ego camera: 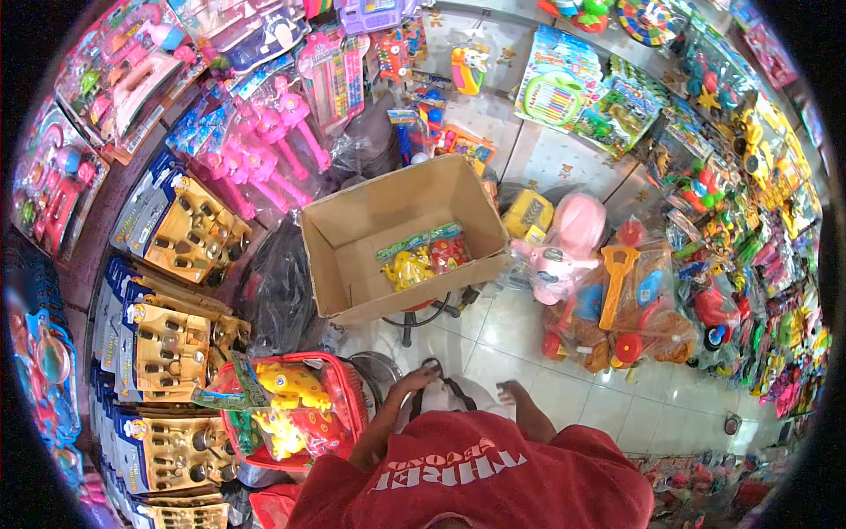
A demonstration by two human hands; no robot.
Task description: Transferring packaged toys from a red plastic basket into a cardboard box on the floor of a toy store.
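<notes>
My left hand (423, 377) is held low before me, close to a dark strap on a whitish thing at my feet; whether it grips the strap is unclear. To its right, my right hand (509, 393) hangs with its fingers slightly apart and nothing seen in it. In front of me stands an open cardboard box (344, 264) holding a yellow toy in a clear bag (409, 269) and a red bagged toy (449, 254). Beside my left arm, a red plastic basket (353, 377) holds several bagged yellow, red and green toys.
Carded toy kitchen sets (173, 344) hang at the left, near pink bagged toys (271, 152). At the right, a pink ride-on toy (562, 261) and a bagged brown ride-on toy (624, 311) stand on the tiled floor (529, 330). Walls of packaged toys surround me. A stool base is under the box.
</notes>
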